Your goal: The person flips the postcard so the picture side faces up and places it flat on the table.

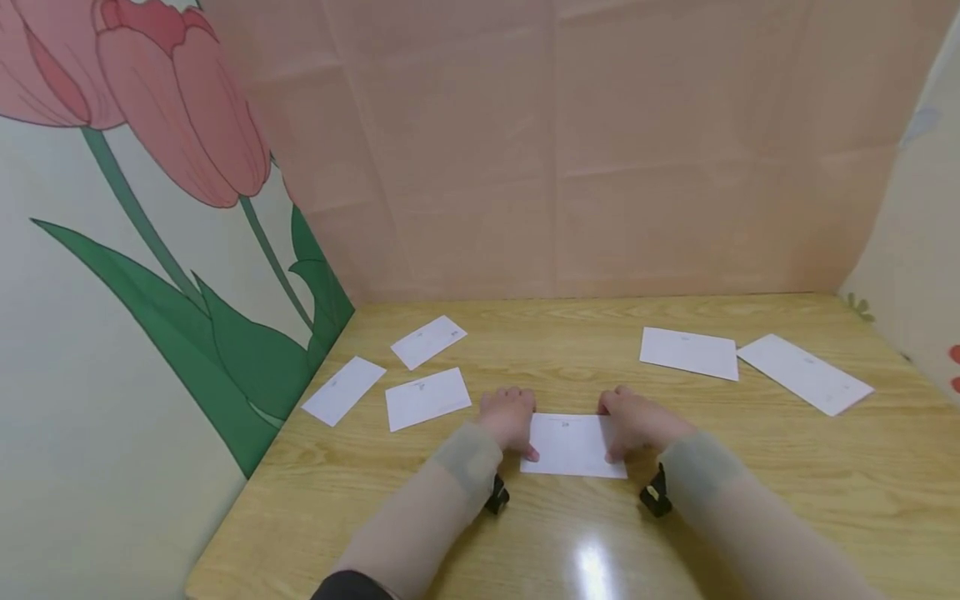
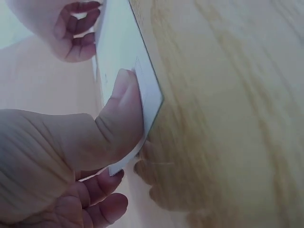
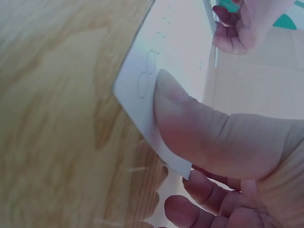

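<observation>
A white paper card (image 1: 567, 446) lies close to the wooden table in front of me, with small print near its far edge. My left hand (image 1: 512, 421) pinches its left end, the thumb (image 2: 121, 118) on the upper face and the fingers around the edge. At the opposite end my right hand (image 1: 633, 421) grips in the same way, its thumb (image 3: 209, 133) flat on the face. A row of printed ovals (image 3: 151, 61) runs along the card's near side in the right wrist view. The fingers under the card are partly hidden.
On the left lie three white cards: a back one (image 1: 428, 342), an outer one (image 1: 344, 391) and an inner one (image 1: 428, 399). On the right are two more, an inner card (image 1: 688, 353) and an outer card (image 1: 806, 374), nearly touching. A pink-covered wall (image 1: 600, 167) borders the table's back.
</observation>
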A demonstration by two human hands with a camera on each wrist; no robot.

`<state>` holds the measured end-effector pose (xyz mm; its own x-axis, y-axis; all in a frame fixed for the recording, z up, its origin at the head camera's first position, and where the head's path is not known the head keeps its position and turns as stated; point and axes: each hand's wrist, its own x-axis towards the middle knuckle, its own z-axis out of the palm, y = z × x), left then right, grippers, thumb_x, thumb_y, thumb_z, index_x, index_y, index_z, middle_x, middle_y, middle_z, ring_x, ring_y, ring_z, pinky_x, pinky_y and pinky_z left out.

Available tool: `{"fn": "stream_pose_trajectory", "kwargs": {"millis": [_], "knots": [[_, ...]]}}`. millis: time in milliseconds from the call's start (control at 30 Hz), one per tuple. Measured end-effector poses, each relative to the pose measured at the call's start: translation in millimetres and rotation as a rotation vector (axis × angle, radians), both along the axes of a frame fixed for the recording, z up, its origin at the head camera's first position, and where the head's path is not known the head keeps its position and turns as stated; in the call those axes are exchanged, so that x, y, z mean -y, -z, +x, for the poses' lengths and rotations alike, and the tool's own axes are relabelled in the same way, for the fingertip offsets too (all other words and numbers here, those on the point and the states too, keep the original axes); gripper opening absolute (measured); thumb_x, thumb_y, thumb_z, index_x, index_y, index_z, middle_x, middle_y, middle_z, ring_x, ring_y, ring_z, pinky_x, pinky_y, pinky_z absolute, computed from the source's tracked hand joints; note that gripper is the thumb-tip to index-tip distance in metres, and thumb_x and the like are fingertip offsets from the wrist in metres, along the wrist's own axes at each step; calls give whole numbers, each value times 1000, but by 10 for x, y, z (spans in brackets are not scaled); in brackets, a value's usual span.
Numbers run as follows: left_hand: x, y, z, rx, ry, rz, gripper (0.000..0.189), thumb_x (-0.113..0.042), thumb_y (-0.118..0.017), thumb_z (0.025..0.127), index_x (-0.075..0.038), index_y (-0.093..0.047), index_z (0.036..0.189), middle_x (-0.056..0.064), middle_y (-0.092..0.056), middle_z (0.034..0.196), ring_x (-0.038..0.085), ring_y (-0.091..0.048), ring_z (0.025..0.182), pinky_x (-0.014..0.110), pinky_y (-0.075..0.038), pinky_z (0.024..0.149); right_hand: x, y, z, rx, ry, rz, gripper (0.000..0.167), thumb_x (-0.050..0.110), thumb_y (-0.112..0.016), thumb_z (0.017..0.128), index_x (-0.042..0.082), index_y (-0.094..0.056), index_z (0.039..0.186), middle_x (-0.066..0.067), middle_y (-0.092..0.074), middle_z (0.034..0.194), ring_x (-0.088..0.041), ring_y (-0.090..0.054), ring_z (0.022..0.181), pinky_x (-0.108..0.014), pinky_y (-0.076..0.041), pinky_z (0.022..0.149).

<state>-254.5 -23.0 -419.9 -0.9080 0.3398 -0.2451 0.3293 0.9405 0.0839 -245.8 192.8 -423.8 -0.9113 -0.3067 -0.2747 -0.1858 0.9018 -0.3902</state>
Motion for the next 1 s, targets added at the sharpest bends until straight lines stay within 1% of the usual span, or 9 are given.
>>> {"fn": "stream_pose_trajectory", "kwargs": {"millis": [200, 333, 467, 533, 600, 667, 767, 900, 1000], "knots": [[18, 30, -20, 34, -30, 42, 74, -45, -88, 61, -18, -57, 123, 2, -55, 119, 21, -50, 109, 41, -39, 91, -5, 6, 5, -25, -8, 9, 55, 15, -89, 61, 7, -58, 105, -9, -49, 97, -25, -50, 85, -42, -46, 73], [39, 75, -31, 38, -30, 102, 71, -41, -89, 61, -18, -57, 120, 1, -61, 115, 21, -54, 102, 40, -37, 87, -19, 20, 10, -33, -15, -1, 58, 16, -90, 62, 6, -56, 107, -9, -53, 97, -26, -51, 85, -44, -47, 75], [76, 127, -9, 31, -32, 166, 72, -40, -89, 61, -18, -56, 121, -1, -67, 109, 19, -60, 95, 41, -36, 89, -37, 18, 34, 9, 21, -26, 62, 18, -89, 66, 6, -52, 115, -9, -58, 98, -27, -53, 87, -48, -47, 78], [95, 150, 5, 38, -38, 190, 72, -39, -88, 62, -18, -56, 123, -1, -67, 111, 19, -60, 97, 41, -35, 92, -52, 9, 51, 42, 44, -43, 65, 20, -88, 68, 8, -50, 119, -10, -59, 98, -27, -53, 87, -49, -46, 78], [110, 157, 20, 53, -45, 213, 72, -38, -88, 64, -18, -56, 126, -1, -66, 116, 19, -60, 103, 42, -35, 94, -69, 7, 65, 66, 61, -60, 66, 21, -86, 70, 10, -48, 122, -10, -59, 98, -28, -53, 86, -48, -45, 77], [119, 151, 37, 76, -44, 239, 71, -35, -87, 68, -16, -55, 129, 0, -64, 122, 21, -59, 109, 44, -35, 96, -85, 9, 75, 76, 69, -80, 65, 22, -85, 71, 10, -48, 124, -10, -58, 98, -28, -52, 86, -48, -45, 77], [131, 128, 55, 117, -41, 280, 71, -31, -83, 75, -14, -51, 137, 3, -57, 134, 23, -53, 122, 46, -35, 102, -99, 21, 82, 77, 84, -118, 65, 20, -84, 73, 9, -48, 125, -10, -59, 101, -28, -52, 87, -49, -44, 80], [152, 114, 64, 164, -59, 362, 72, -25, -76, 83, -14, -42, 146, 4, -47, 145, 23, -43, 133, 40, -33, 108, -113, 40, 87, 78, 119, -159, 65, 19, -84, 74, 8, -48, 128, -11, -59, 104, -27, -53, 90, -50, -44, 84], [167, 119, 55, 182, -66, 415, 73, -23, -73, 86, -13, -37, 149, 5, -43, 147, 22, -39, 135, 37, -32, 109, -132, 53, 77, 90, 153, -205, 67, 17, -83, 75, 7, -46, 131, -11, -58, 101, -26, -53, 88, -46, -44, 81]]}}
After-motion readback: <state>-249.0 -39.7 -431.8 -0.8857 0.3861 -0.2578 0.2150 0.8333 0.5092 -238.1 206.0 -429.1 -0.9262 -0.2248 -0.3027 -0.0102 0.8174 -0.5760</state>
